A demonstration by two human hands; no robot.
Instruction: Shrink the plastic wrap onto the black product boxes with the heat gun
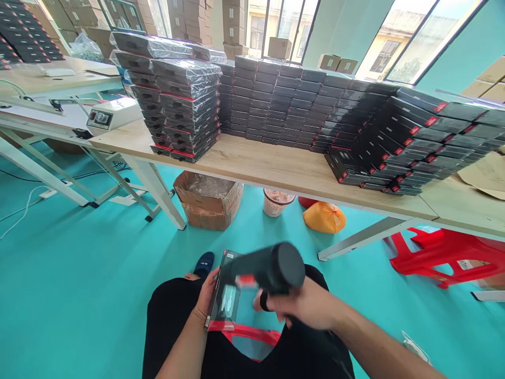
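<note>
Low over my lap, my left hand [206, 295] holds a dark flat box [225, 295] by its left edge. The box is tilted upright and has a pale printed picture and a red band at its lower end. My right hand [305, 305] is wrapped round the handle of a black heat gun [272, 266], slightly smeared by motion. Its barrel points left across the upper part of the box, and its nozzle end overlaps the box in view. Whether the two touch, I cannot tell. A red stool edge [256, 332] shows between my knees.
Ahead stands a wooden table [260, 155] with stacks of film-wrapped black boxes [189, 105] and more black boxes [410, 142]. Below it are a cardboard carton [209, 208], a bin [276, 204] and an orange bag [325, 217]. A red stool [410, 255] lies at right.
</note>
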